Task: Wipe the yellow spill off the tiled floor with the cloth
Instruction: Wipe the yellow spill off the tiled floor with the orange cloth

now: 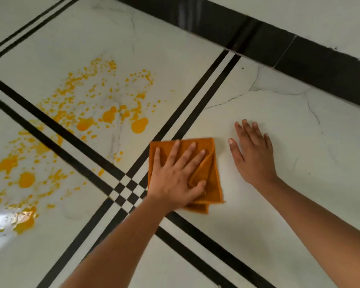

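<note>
Pale, glossy marble-look tiles make up the floor (pixel 258 235), veined with thin grey cracks and crossed by paired black inlay stripes (pixel 197 96) that meet in a small checkered square just left of the left hand (pixel 175 179). A black skirting band (pixel 279 40) runs along the wall, well beyond both hands. The yellow spill (pixel 104 100) lies to the left of the left hand and apart from it, as wet round blobs and fine spatter scattered over two tiles, divided by a stripe pair. The orange cloth (pixel 213 179), soft, nappy and folded into a rough rectangle, lies flat on the floor with its long axis running away from the person, slightly tilted; one fold puckers near the thumb. The left hand presses flat on it, fingers spread apart. The right hand (pixel 254 152) rests just right of the cloth, open, palm down on bare tile, fingers loosely together.
</note>
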